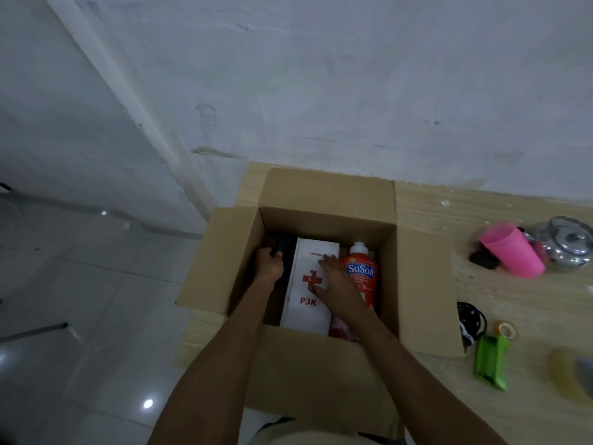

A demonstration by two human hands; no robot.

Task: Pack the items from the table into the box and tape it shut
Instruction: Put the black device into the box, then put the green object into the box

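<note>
step: packing | left hand (269, 264) grips dark item (283, 247), box (324, 221) 9 o'clock | right hand (333, 279) flat on first-aid kit (305, 313) | next: cup (510, 252), 3 o'clock

"Any way into that box (327, 194)?"

"From above, yes. All four flaps lie folded out. Inside it's tight: a white first-aid case (308, 303) fills the middle, a red bottle (361, 274) lies just beside it, and a black thing (284, 244) sits against the left wall."

"And the arms?"

"Both come in over the near flap (taking most of the opening). The left hand (269, 263) grips the black thing and the right hand (333, 277) lies flat on the case."

"Right of the box?"

"Open table (449, 213) by the wall. Nearer, a cable (470, 316) lies just beside the flap."
</note>
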